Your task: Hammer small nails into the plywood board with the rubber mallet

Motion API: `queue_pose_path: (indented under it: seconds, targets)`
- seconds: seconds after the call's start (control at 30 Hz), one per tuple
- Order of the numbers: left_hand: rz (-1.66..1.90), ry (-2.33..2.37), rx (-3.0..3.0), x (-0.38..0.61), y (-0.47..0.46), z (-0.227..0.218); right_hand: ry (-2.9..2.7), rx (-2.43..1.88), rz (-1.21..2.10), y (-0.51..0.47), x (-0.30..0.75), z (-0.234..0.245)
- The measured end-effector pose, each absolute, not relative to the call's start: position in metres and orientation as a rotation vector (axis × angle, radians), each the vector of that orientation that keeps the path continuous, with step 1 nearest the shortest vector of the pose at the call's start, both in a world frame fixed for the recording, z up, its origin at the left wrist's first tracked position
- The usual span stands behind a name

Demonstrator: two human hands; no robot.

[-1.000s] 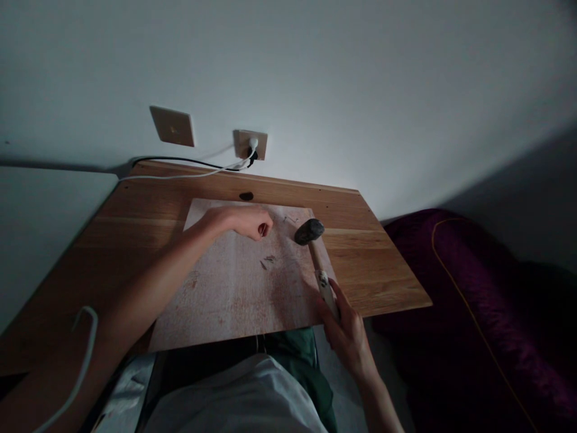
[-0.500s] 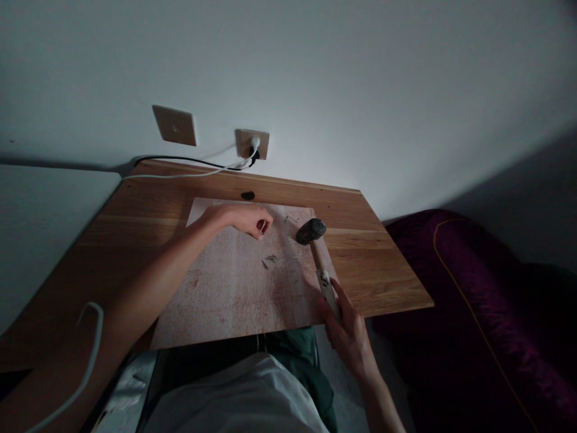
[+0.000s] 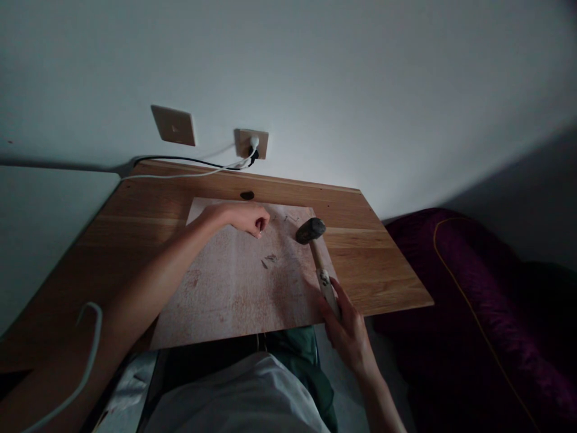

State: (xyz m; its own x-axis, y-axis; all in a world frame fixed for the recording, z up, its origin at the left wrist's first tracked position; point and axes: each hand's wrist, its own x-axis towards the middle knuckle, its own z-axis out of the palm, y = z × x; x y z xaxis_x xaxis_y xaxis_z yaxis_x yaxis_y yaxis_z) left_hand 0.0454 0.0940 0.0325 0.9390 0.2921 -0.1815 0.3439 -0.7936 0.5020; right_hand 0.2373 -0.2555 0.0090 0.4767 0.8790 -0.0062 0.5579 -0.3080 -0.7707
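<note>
A pale plywood board (image 3: pixel 234 288) lies on a wooden desk (image 3: pixel 135 222). My left hand (image 3: pixel 246 218) reaches over the board's far part, fingers pinched together on something small I cannot make out. My right hand (image 3: pixel 349 334) is wrapped round the wooden handle of a hammer (image 3: pixel 315 249) at the board's right edge. The hammer's dark head (image 3: pixel 310 230) rests low over the board, to the right of my left hand. A few small nails (image 3: pixel 269 260) lie on the board between the two hands.
Two wall plates (image 3: pixel 174 125) sit above the desk, one with plugs and a black and a white cable (image 3: pixel 180 171) running left. A white cord (image 3: pixel 85 355) loops at the desk's near left. A dark purple cushion (image 3: pixel 473 313) lies to the right. A dark knot (image 3: pixel 246 195) marks the desk.
My left hand has shifted slightly back and to the left, still pinched. The hammer and my right hand have barely moved.
</note>
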Motion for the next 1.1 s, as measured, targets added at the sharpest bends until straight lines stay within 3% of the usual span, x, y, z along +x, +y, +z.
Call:
queue_pose_path:
  seconds: [0.33, 1.1]
  targets:
    - [-0.221, 0.616, 2.555, 0.046, 0.09, 0.044, -1.193, -2.071, 0.538, -0.255, 0.236, 0.012]
    - [0.064, 0.706, 2.634, 0.036, 0.104, 0.038, -1.178, -2.074, 0.558, -0.255, 0.237, 0.012]
